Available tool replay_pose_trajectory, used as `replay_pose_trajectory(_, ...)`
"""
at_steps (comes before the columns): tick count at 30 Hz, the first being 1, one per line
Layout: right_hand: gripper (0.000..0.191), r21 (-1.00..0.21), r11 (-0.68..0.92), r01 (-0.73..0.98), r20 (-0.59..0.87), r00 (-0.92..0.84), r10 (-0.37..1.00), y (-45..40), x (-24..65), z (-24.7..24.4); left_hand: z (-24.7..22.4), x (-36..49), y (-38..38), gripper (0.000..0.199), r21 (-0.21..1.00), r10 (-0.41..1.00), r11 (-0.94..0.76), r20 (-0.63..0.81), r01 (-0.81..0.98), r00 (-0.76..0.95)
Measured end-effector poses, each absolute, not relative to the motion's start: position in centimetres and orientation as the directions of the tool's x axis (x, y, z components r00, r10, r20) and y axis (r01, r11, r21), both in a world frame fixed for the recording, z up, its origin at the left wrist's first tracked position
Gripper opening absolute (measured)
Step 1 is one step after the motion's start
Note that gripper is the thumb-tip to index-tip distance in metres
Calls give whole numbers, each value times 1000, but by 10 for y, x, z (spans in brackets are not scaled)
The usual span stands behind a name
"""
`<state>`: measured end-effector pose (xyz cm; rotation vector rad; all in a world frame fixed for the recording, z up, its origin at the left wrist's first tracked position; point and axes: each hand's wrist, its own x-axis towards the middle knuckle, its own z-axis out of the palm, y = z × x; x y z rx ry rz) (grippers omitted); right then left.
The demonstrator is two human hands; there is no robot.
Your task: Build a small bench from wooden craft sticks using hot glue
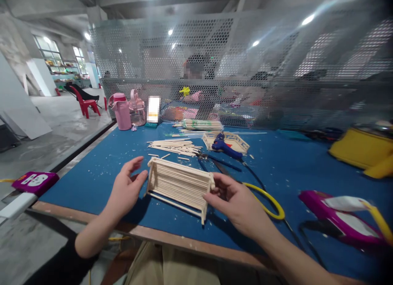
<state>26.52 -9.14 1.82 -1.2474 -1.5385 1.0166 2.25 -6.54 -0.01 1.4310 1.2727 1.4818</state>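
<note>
A small rack-like piece built from thin wooden sticks is tilted above the blue tabletop near its front edge. My right hand pinches its right end between thumb and fingers. Beside its left end, my left hand has thumb and fingers apart, with no clear grip on the piece. Just behind lie loose wooden sticks and pliers with dark blue handles. A blue glue gun rests on a shallow stick-built tray.
A pink bottle, a clear jug and an upright phone stand at the back left. Purple power strips and a yellow cable lie rightward. A perforated metal screen closes the back; a person sits behind it.
</note>
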Motion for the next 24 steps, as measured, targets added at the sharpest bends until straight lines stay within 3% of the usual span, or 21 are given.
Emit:
replay_pose_trajectory(2, 37, -959, 126, 253, 104, -98, 990, -92, 263, 16, -9, 35, -85, 32, 923, 828, -360, 382, 134, -410)
replay_pose_trajectory(3, 36, -960, 121, 251, 104, -80, 991, -94, 261, 15, -12, 43, -96, 28, 924, 819, -376, 365, 67, -443)
replay_pose_trajectory(5, 35, -956, 129, 263, 127, -25, 992, -100, 254, 15, -12, 59, -113, 28, 943, 922, -302, 252, -139, -293)
replay_pose_trajectory(8, 32, -959, 148, 240, 171, 75, 982, -111, 237, 12, 1, 77, -117, 42, 897, 988, -155, 131, -415, -85)
replay_pose_trajectory(13, 29, -987, 162, 14, 162, 170, 972, -118, 202, -2, 27, 85, -98, 49, 865, 992, 105, -60, -491, 107)
replay_pose_trajectory(16, 22, -978, 188, -86, 169, 196, 966, -117, 184, -8, 25, 80, -98, 52, 917, 997, 43, -11, -395, 82)
replay_pose_trajectory(19, 19, -964, 193, -185, 148, 230, 962, -117, 170, -14, 12, 68, -105, 45, 976, 976, -197, 204, -91, 71)
replay_pose_trajectory(21, 18, -952, 194, -238, 135, 243, 961, -117, 164, -16, 3, 56, -108, 34, 887, 920, -390, 364, 247, 146)
replay_pose_trajectory(24, 19, -933, 202, -296, 126, 256, 959, -115, 160, -18, -3, 36, -106, 24, 588, 822, -564, 467, 580, 326)
